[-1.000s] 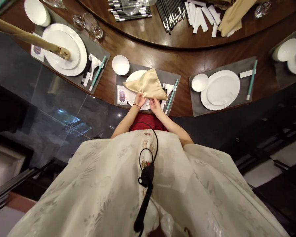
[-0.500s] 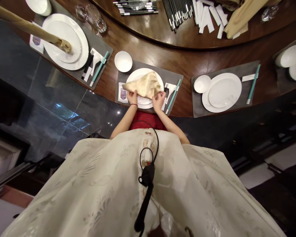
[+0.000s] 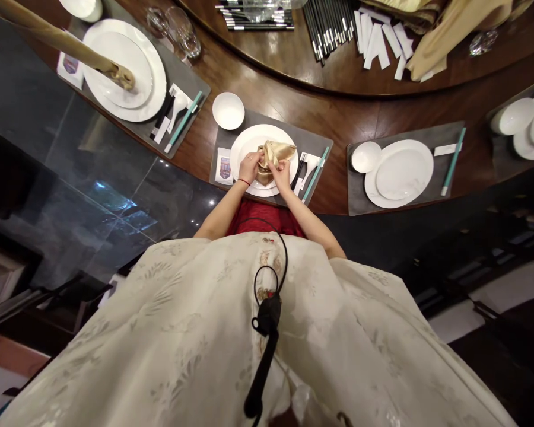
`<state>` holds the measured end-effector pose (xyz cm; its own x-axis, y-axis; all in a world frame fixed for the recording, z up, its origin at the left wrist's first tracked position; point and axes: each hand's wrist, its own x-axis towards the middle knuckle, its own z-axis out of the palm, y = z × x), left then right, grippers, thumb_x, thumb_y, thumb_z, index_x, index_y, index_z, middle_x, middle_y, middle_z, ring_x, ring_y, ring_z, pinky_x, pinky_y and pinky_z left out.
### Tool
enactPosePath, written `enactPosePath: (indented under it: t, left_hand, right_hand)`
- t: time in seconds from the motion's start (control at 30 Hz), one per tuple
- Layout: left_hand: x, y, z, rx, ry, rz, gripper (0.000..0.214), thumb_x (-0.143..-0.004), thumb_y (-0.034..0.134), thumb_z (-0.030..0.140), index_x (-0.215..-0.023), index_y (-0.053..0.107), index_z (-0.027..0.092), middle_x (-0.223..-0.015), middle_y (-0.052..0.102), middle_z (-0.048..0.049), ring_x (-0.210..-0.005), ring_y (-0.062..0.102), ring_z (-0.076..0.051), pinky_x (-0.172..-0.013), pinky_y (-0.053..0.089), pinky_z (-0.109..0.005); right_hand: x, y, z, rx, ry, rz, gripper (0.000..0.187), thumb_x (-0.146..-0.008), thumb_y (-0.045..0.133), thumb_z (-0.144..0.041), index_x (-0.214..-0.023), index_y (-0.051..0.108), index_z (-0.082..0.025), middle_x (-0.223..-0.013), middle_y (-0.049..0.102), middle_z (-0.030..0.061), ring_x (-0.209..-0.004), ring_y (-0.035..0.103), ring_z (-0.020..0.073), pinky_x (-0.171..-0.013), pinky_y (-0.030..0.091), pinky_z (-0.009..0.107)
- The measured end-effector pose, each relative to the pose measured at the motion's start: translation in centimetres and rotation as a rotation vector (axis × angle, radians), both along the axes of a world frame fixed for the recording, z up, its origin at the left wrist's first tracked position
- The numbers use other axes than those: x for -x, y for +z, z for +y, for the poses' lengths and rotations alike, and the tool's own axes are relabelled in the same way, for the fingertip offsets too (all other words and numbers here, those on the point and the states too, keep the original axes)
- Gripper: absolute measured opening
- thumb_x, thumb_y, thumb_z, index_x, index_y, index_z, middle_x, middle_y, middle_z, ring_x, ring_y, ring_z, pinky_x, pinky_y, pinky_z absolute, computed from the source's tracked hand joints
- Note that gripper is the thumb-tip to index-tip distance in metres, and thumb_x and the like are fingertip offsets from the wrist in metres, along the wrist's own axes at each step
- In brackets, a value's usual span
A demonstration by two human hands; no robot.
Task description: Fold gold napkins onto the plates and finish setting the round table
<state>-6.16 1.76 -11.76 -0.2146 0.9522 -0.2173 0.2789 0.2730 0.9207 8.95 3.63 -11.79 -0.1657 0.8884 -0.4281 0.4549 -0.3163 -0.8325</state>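
A shiny gold cloth napkin (image 3: pixel 273 153) is bunched and partly folded above a white plate (image 3: pixel 242 139) on the grey placemat. My left hand (image 3: pixel 250 166), with a red string on its wrist, pinches the napkin's left side. On the right side, my right hand (image 3: pixel 281 174) grips it too, fingers pressed together. Just right of the plate lie a white spoon (image 3: pixel 310 166), a dark-handled utensil and turquoise-and-white chopsticks (image 3: pixel 315 174). A white packet (image 3: pixel 223 166) with a printed badge lies at the plate's left.
A white bowl (image 3: pixel 228 111) stands behind the placemat. To the left, a setting with stacked plates (image 3: pixel 159 89) holds a tall rolled napkin (image 3: pixel 66 47). Black chopsticks (image 3: pixel 329 29) and white paper sleeves (image 3: pixel 376 44) lie on the raised round turntable. Another setting (image 3: pixel 420 151) is at right.
The napkin has gone from a wide, spread triangle to a smaller gathered bundle. Both hands have moved inward and slightly away from me, closer together. The view has shifted slightly.
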Motion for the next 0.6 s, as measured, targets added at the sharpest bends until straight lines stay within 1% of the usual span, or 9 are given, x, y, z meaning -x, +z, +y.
enactPosePath:
  t: [0.07,0.13,0.23,0.3,0.33,0.4,0.47,0.53,0.6]
  left_hand:
    - [0.2,0.2,0.1,-0.017,-0.078,0.006,0.016,-0.087,0.057,0.023,-0.095,0.071,0.020,-0.109,0.072,-0.0114,-0.120,0.060,-0.026,-0.115,0.040,-0.040]
    - [0.5,1.0,-0.4,-0.052,-0.136,0.042,0.018,-0.087,0.060,0.027,-0.099,0.070,0.019,-0.120,0.069,-0.0131,-0.126,0.057,-0.027,-0.116,0.038,-0.041]
    - [0.9,2.7,-2.9,-0.073,-0.045,0.196,0.030,-0.088,0.063,0.034,-0.112,0.069,0.017,-0.137,0.059,-0.0175,-0.136,0.049,-0.031,-0.119,0.034,-0.044]
    - [0.9,3.6,-5.1,0.012,0.010,0.295,0.041,-0.089,0.064,0.038,-0.124,0.065,0.016,-0.135,0.059,-0.0191,-0.131,0.053,-0.033,-0.115,0.037,-0.046]
    - [0.8,3.8,-6.2,0.080,-0.015,0.307,0.046,-0.089,0.064,0.039,-0.129,0.062,0.016,-0.129,0.062,-0.0186,-0.124,0.058,-0.033,-0.111,0.041,-0.046]
    - [0.4,3.5,-7.6,0.204,-0.127,0.240,0.052,-0.089,0.065,0.037,-0.137,0.057,0.017,-0.112,0.069,-0.0147,-0.103,0.067,-0.030,-0.099,0.049,-0.043]
    - [0.0,2.6,-7.8,0.260,-0.208,0.109,0.050,-0.091,0.061,0.031,-0.138,0.055,0.016,-0.098,0.071,-0.0106,-0.086,0.070,-0.025,-0.088,0.053,-0.038]
    - [-0.2,1.5,-6.9,0.252,-0.211,0.020,0.039,-0.092,0.056,0.027,-0.128,0.061,0.013,-0.089,0.071,-0.0090,-0.075,0.068,-0.022,-0.082,0.054,-0.035]
    - [0.0,0.6,-5.5,0.201,-0.186,0.003,0.026,-0.091,0.055,0.027,-0.111,0.066,0.013,-0.086,0.070,-0.0089,-0.074,0.066,-0.021,-0.081,0.053,-0.035]
  right_hand:
    - [0.0,-0.6,1.0,0.033,0.006,0.011,0.053,-0.087,0.060,-0.063,-0.110,0.057,-0.015,-0.102,0.066,0.0112,-0.098,0.063,0.0220,-0.090,0.053,0.034]
    - [0.0,-1.0,2.0,0.058,0.086,0.002,0.050,-0.085,0.062,-0.062,-0.102,0.060,-0.014,-0.101,0.068,0.0123,-0.098,0.063,0.0237,-0.091,0.053,0.035]
    - [0.0,-1.1,3.0,0.075,0.173,-0.042,0.045,-0.087,0.058,-0.060,-0.093,0.061,-0.015,-0.097,0.069,0.0124,-0.094,0.063,0.0245,-0.090,0.053,0.037]
    - [0.0,-1.0,3.2,0.070,0.190,-0.072,0.042,-0.088,0.056,-0.058,-0.091,0.060,-0.016,-0.094,0.068,0.0116,-0.091,0.062,0.0241,-0.090,0.052,0.038]
    - [-0.1,-1.0,3.2,0.066,0.196,-0.080,0.042,-0.089,0.055,-0.058,-0.090,0.059,-0.016,-0.092,0.067,0.0108,-0.089,0.061,0.0236,-0.089,0.052,0.038]
    - [-0.2,-1.0,3.0,0.054,0.213,-0.079,0.042,-0.090,0.052,-0.060,-0.089,0.057,-0.018,-0.087,0.065,0.0090,-0.085,0.059,0.0227,-0.089,0.052,0.039]
    - [-0.4,-0.9,2.8,0.035,0.250,-0.072,0.044,-0.092,0.048,-0.062,-0.092,0.055,-0.019,-0.085,0.063,0.0077,-0.085,0.058,0.0224,-0.090,0.051,0.039]
    - [-0.5,-0.8,2.9,0.020,0.326,-0.090,0.045,-0.094,0.045,-0.064,-0.097,0.053,-0.020,-0.087,0.062,0.0077,-0.088,0.058,0.0233,-0.092,0.050,0.040]
    - [-0.7,-0.4,3.4,0.019,0.444,-0.126,0.044,-0.095,0.045,-0.064,-0.099,0.052,-0.020,-0.089,0.062,0.0083,-0.091,0.059,0.0247,-0.093,0.049,0.042]
